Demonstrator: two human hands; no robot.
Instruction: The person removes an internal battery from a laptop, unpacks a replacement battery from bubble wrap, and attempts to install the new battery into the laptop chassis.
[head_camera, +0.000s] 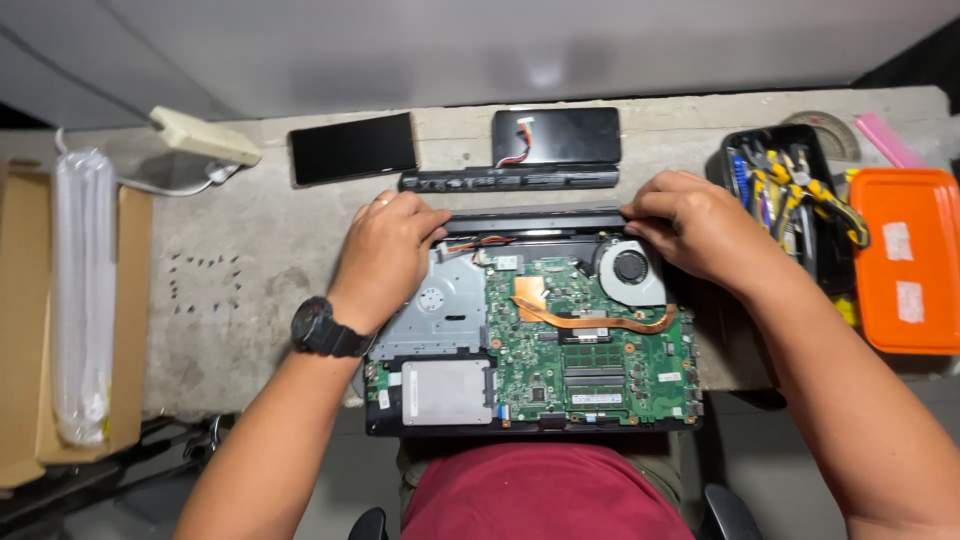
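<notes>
A: Opened laptop (535, 335) lying bottom-up near the front edge of the grey workbench (260, 250), green circuit board exposed, copper heat pipe running across to the round fan at upper right.

B: And the hands?

A: Left hand (385, 255), with a black wristwatch (322, 328) on it, pressed on the upper left corner of the laptop, fingers curled down over the rear edge beside the red and black wires. Right hand (695, 225) on the upper right corner, just above the fan, fingers likewise bent over the rear edge.

B: Gripping, or only resting?

A: Hard to say from above; fingertips hidden behind the knuckles, so possibly clamped on the edge, possibly just pushing. No tool visible in either one.

B: Behind the laptop?

A: Long black battery bar (508, 179) just beyond the rear edge, near both hands. Farther back, a black panel with a small wired plug (556, 135), and to its left a flat black rectangle (352, 147).

B: Off to the sides?

A: Rows of tiny dark screws (205, 283) laid out left of the left hand. Black tool tray (790, 195) with yellow-handled pliers close by the right forearm, orange lidded box (908, 258) beyond it. Cardboard box (70, 310) with a clear plastic roll at far left, beige lamp head (205, 135) above it.
</notes>
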